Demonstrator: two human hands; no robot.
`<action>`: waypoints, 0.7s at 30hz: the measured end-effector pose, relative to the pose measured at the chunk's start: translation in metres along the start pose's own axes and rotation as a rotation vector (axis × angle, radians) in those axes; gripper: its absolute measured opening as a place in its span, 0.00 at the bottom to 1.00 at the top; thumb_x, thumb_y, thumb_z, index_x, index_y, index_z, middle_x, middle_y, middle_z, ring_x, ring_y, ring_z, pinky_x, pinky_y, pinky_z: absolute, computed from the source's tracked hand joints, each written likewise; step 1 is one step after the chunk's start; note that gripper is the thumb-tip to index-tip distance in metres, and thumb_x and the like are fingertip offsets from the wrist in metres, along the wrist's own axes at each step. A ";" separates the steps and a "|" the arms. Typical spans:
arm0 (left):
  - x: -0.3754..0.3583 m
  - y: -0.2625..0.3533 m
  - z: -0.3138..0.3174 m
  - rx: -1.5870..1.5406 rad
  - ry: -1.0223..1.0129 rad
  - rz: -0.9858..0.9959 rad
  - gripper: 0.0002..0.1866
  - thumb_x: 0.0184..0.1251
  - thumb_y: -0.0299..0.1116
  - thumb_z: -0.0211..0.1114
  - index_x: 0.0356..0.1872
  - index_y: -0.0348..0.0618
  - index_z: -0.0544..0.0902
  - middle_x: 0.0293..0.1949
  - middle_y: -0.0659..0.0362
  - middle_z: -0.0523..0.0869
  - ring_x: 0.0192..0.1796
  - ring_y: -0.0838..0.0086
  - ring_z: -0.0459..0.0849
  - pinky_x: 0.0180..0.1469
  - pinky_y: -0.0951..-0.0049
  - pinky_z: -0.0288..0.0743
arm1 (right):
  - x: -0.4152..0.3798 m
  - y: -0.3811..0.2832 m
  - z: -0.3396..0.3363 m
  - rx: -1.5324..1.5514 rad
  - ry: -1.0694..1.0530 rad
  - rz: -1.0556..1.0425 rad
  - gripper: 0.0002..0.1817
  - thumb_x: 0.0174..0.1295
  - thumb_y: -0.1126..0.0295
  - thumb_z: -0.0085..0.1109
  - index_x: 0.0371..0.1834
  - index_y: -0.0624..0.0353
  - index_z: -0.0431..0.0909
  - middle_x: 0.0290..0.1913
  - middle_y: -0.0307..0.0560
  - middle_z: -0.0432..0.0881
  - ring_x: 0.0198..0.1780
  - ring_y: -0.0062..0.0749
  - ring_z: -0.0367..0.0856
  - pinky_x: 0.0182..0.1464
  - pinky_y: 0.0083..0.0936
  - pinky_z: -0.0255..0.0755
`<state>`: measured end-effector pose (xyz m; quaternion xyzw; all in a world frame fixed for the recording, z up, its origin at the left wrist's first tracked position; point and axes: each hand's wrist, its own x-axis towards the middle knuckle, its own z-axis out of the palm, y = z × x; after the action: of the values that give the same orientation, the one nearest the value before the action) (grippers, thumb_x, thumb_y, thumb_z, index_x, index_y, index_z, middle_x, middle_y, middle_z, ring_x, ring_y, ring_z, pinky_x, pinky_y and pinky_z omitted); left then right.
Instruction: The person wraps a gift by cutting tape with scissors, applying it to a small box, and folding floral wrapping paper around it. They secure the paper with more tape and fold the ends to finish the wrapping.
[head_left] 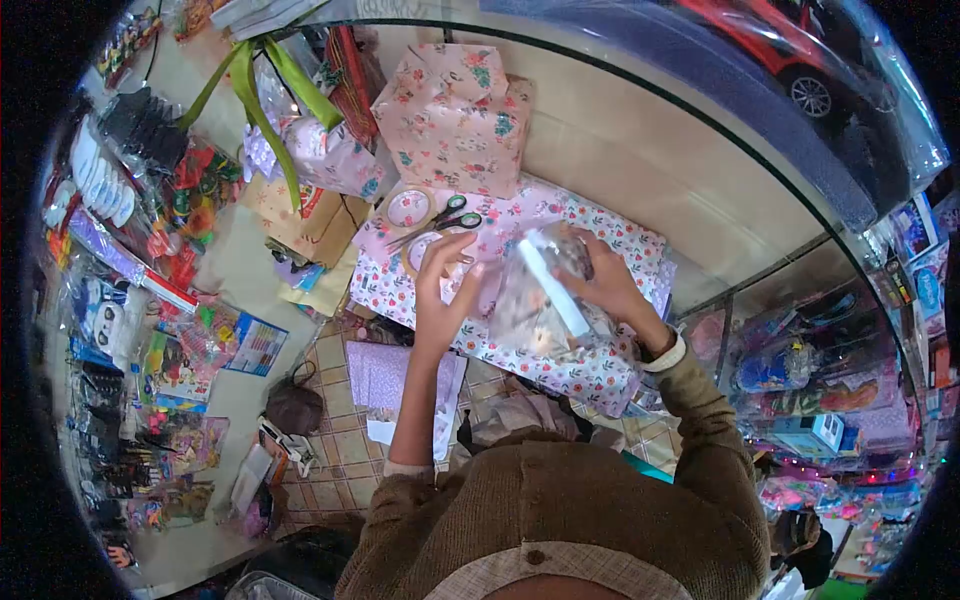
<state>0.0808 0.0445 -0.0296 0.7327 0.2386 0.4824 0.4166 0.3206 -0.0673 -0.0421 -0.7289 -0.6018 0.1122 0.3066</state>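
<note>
A clear plastic-wrapped package [545, 300] with a white strip across it is above the floral-papered surface [610, 375]. My right hand [610, 280] grips its right side, thumb over the plastic. On the left of the package, my left hand [445, 285] has its fingers and thumb apart, with nothing held between them. Behind my left hand lie scissors [460, 221] with dark handles and a roll of tape [408, 208]. A second roll [418, 252] is partly hidden by my left hand.
A box in pink floral paper [455, 130] stands at the back. To its left are a floral parcel [330, 155] with green ribbon [245, 90] and a brown paper bag [310, 220]. Packaged goods [180, 370] line the left; a glass edge [700, 115] curves along the right.
</note>
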 end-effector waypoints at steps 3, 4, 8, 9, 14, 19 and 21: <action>-0.013 0.007 0.004 -0.046 0.103 0.070 0.17 0.59 0.24 0.64 0.51 0.38 0.79 0.52 0.53 0.79 0.47 0.71 0.78 0.50 0.71 0.69 | 0.007 0.015 -0.006 0.259 -0.044 0.215 0.42 0.57 0.56 0.61 0.71 0.60 0.51 0.57 0.66 0.75 0.51 0.52 0.80 0.55 0.37 0.72; -0.017 0.019 0.009 -0.123 0.143 0.071 0.17 0.59 0.25 0.63 0.51 0.37 0.79 0.52 0.52 0.79 0.48 0.71 0.77 0.51 0.71 0.68 | 0.010 0.020 -0.006 0.247 -0.090 0.281 0.47 0.57 0.60 0.58 0.74 0.61 0.40 0.53 0.64 0.78 0.46 0.50 0.82 0.54 0.36 0.73; -0.040 0.039 0.022 -0.280 0.117 0.055 0.17 0.59 0.26 0.63 0.51 0.37 0.78 0.51 0.52 0.78 0.47 0.72 0.78 0.51 0.73 0.67 | -0.002 0.042 0.006 0.306 -0.046 0.213 0.53 0.56 0.59 0.55 0.75 0.58 0.27 0.37 0.71 0.81 0.37 0.60 0.83 0.41 0.40 0.76; -0.044 0.046 0.030 -0.372 0.108 0.035 0.18 0.60 0.28 0.62 0.52 0.37 0.77 0.52 0.51 0.78 0.48 0.71 0.78 0.50 0.74 0.66 | -0.006 0.041 0.010 0.241 0.024 0.210 0.52 0.56 0.59 0.55 0.75 0.59 0.28 0.35 0.70 0.81 0.36 0.59 0.83 0.40 0.40 0.76; -0.059 0.067 0.061 -0.889 -0.026 -0.146 0.34 0.66 0.51 0.55 0.66 0.37 0.62 0.62 0.47 0.70 0.54 0.62 0.77 0.56 0.64 0.65 | -0.023 0.010 0.004 0.149 0.020 0.398 0.52 0.60 0.49 0.55 0.76 0.60 0.30 0.28 0.63 0.81 0.33 0.54 0.83 0.34 0.40 0.73; -0.068 0.064 0.080 -0.962 -0.066 -0.180 0.41 0.66 0.58 0.52 0.71 0.39 0.56 0.67 0.45 0.65 0.58 0.55 0.75 0.61 0.58 0.63 | -0.033 0.007 -0.001 -0.006 0.121 0.212 0.57 0.55 0.40 0.60 0.76 0.60 0.36 0.37 0.66 0.81 0.35 0.55 0.83 0.34 0.40 0.75; -0.072 0.060 0.082 -0.943 -0.034 -0.215 0.44 0.65 0.61 0.53 0.72 0.42 0.53 0.69 0.46 0.62 0.61 0.55 0.73 0.64 0.56 0.60 | -0.034 0.008 0.001 0.023 0.062 0.245 0.56 0.55 0.40 0.60 0.76 0.59 0.39 0.48 0.72 0.78 0.44 0.56 0.83 0.41 0.42 0.76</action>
<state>0.1219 -0.0736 -0.0312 0.4430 0.0616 0.4802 0.7545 0.3181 -0.1001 -0.0543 -0.7965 -0.4970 0.1332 0.3174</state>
